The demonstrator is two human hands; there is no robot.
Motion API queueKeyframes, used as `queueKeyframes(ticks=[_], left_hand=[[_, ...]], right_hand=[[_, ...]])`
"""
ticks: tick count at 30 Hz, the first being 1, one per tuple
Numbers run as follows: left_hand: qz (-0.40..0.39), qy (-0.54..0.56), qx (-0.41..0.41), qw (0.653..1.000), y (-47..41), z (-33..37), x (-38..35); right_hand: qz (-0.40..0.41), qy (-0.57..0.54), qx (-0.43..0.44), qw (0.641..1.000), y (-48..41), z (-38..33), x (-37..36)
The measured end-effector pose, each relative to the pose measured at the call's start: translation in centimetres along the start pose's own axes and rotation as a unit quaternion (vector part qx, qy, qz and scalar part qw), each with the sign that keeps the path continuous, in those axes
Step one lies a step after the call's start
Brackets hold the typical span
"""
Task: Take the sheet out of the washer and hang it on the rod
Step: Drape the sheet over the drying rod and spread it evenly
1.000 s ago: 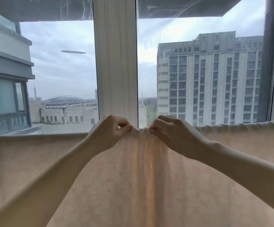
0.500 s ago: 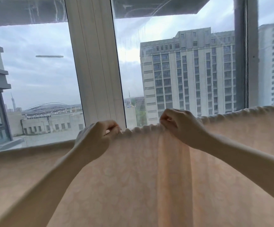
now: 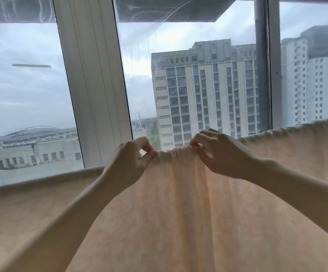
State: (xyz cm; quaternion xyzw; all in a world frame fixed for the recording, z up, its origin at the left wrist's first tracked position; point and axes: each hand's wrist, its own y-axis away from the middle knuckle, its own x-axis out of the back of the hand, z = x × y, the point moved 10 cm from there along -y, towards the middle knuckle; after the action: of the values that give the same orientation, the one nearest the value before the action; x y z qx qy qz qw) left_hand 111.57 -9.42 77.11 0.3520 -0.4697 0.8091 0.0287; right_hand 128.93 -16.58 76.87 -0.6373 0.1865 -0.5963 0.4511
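A pale peach sheet (image 3: 174,213) hangs draped across the whole lower view, its top fold running from left to right over a rod that the cloth hides. My left hand (image 3: 127,163) pinches the top fold between thumb and fingers. A little to the right, my right hand (image 3: 220,154) pinches the same fold. Between the two hands the cloth is bunched into small gathers, and long creases fall straight down below them. The washer is not in view.
Directly behind the sheet stands a large window with a wide white frame post (image 3: 92,85) and a thinner grey post (image 3: 265,75). Tall buildings (image 3: 204,95) and a grey sky show through the glass.
My hands spread apart along the top fold, then came closer together again, gathering the cloth between them. The view has shifted to the right along the window.
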Motion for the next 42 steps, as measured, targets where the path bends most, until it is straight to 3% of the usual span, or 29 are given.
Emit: queueKeyframes(ticks=[6,10,13,15,17,24,32,36,42], left_hand=[[-0.003,0.02,-0.007,1.0,-0.3,-0.7,0.9],[0.003,-0.009,-0.007,1.0,-0.2,-1.2,1.5],[0.003,-0.024,-0.004,1.0,-0.1,-1.4,1.9],[0.008,-0.022,-0.002,1.0,0.0,-1.5,2.3],[0.015,-0.016,0.0,1.0,0.2,-1.5,2.3],[0.06,-0.102,-0.038,0.992,1.0,0.6,0.8],[-0.007,-0.11,-0.088,0.99,-0.4,4.6,-3.6],[-0.012,-0.153,-0.086,0.984,-1.6,6.7,-6.2],[-0.02,-0.113,-0.072,0.991,-3.9,10.5,-10.1]], right_hand=[[0.005,0.02,-0.008,1.0,0.0,0.4,-0.3],[-0.004,0.126,0.006,0.992,-0.9,0.2,-1.1],[0.003,0.142,-0.079,0.987,-1.0,4.2,-0.3],[0.013,0.101,-0.17,0.98,0.2,7.9,0.7],[0.026,0.065,-0.203,0.977,1.6,9.9,1.2],[-0.015,0.067,-0.158,0.985,2.9,8.2,0.6],[-0.052,0.085,-0.107,0.989,3.4,7.3,0.6],[-0.061,0.034,-0.063,0.996,3.5,8.2,0.5],[-0.054,-0.012,-0.006,0.998,3.8,11.5,2.2]])
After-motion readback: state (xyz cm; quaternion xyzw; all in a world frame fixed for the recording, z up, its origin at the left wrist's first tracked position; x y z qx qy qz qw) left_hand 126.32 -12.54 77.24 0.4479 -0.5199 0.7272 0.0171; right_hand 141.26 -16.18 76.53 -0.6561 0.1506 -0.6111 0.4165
